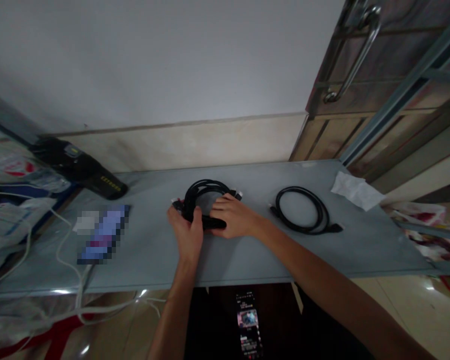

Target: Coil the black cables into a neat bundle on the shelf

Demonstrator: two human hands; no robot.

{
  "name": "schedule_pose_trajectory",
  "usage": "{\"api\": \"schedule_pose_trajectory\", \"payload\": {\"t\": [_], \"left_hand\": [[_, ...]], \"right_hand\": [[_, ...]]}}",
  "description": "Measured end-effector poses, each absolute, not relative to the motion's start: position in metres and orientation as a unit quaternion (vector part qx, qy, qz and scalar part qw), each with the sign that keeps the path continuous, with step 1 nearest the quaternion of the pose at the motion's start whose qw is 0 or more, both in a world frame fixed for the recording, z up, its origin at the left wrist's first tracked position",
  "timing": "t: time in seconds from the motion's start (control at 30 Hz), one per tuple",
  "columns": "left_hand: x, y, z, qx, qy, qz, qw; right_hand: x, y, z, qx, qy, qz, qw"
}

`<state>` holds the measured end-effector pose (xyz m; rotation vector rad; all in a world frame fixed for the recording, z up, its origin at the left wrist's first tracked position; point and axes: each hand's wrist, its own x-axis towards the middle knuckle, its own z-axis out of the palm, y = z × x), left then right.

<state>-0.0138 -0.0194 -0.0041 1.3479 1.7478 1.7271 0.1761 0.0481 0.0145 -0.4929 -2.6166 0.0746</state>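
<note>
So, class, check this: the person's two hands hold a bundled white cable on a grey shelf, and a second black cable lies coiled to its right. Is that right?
No, the bundled cable between the left hand and right hand is black, not white, as the head view shows.

Left hand [185,232] and right hand [234,216] on black cable bundle [206,192]. Narrow gap of grey shelf [378,250] rightward, then coiled cable [300,210] in the way. Wider gap leftward to blurred flat object [103,235]. Wall [153,65] bounds far side.

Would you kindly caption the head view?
Left hand and right hand hold a coiled black cable on a grey shelf.
</note>
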Motion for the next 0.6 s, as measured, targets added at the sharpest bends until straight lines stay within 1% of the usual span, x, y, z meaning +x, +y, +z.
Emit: {"api": "schedule_pose_trajectory", "payload": {"t": [0.07,0.1,0.23,0.37,0.5,0.6], "left_hand": [[-0.011,-0.019,-0.003,0.453,0.639,0.608,0.13],[-0.009,-0.019,-0.003,0.448,0.645,0.606,0.128],[-0.005,-0.016,-0.006,0.464,0.629,0.605,0.15],[-0.014,0.0,-0.011,0.49,0.633,0.578,0.158],[-0.03,0.038,-0.002,0.503,0.655,0.529,0.196],[-0.036,0.073,0.01,0.506,0.624,0.529,0.272]], "right_hand": [[0.177,0.049,0.014,-0.186,-0.95,0.03,0.248],[0.178,0.05,0.013,-0.19,-0.948,0.031,0.254],[0.184,0.057,0.014,-0.218,-0.934,0.035,0.28],[0.191,0.065,0.015,-0.294,-0.894,0.06,0.332],[0.193,0.074,0.011,-0.413,-0.823,0.086,0.382],[0.192,0.08,0.003,-0.465,-0.787,0.1,0.392]]}}
